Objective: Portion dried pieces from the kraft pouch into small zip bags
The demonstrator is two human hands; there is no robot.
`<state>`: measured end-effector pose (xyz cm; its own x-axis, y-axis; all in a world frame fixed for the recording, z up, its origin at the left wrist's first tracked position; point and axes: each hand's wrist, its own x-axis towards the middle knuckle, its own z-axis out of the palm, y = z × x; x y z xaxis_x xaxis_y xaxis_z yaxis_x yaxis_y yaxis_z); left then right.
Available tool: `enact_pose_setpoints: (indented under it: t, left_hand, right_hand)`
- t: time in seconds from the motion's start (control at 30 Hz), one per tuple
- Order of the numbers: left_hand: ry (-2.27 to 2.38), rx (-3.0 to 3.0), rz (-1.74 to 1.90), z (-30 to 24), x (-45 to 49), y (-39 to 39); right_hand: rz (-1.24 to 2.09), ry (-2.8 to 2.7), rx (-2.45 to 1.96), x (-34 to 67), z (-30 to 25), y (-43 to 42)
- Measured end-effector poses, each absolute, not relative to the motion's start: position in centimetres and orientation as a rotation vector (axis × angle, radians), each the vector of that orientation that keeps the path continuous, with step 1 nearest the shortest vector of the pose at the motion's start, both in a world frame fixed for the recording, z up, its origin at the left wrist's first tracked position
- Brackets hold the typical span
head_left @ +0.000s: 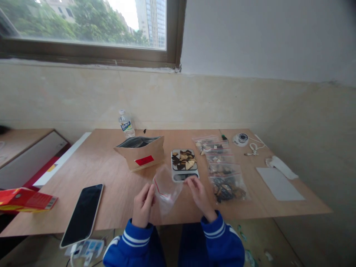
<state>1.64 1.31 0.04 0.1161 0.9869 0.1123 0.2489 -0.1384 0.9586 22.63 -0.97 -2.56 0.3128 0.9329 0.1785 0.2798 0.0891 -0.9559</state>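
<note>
My left hand (143, 204) and my right hand (200, 196) hold an empty clear zip bag (167, 188) with a red seal strip between them, just above the wooden table (111, 174). Each hand pinches one side of the bag's mouth. Right behind the bag stands a small scale (185, 166) with dark and pale dried pieces piled on its pan. A brown kraft pouch (141, 152) with a red label lies open to the left of the scale. A row of filled clear bags (222, 168) lies to the right of it.
A black phone (83, 213) overhangs the table's front left edge. A water bottle (126, 124) stands at the back. A white round device with a cable (242, 139), a grey sheet (279, 183) and a white cloth lie at the right. A red box (25, 199) sits far left.
</note>
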Motion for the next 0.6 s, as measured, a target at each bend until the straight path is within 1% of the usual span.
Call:
enact_pose_setpoints:
  t: [0.13,0.2,0.27,0.4,0.6]
  left_hand:
    - [1.299,1.441,1.107,-0.8,3.2,0.8]
    - [1.313,1.406,1.087,-1.2,3.7,0.8]
    - [1.328,1.390,1.056,-1.3,4.0,0.9]
    - [1.355,1.347,1.019,-1.0,4.3,1.3]
    - [1.350,1.317,1.012,-0.7,5.2,1.8]
  right_hand:
    - [0.178,-1.327,-1.648,26.1,-3.8,3.4]
    - [0.018,-1.399,-1.748,27.4,-5.0,5.7]
    - [-0.004,-1.474,-1.820,28.2,-6.2,7.2]
    - [0.067,-1.479,-1.835,28.6,-7.7,7.8]
    - [0.162,-1.366,-1.724,29.3,-7.3,7.0]
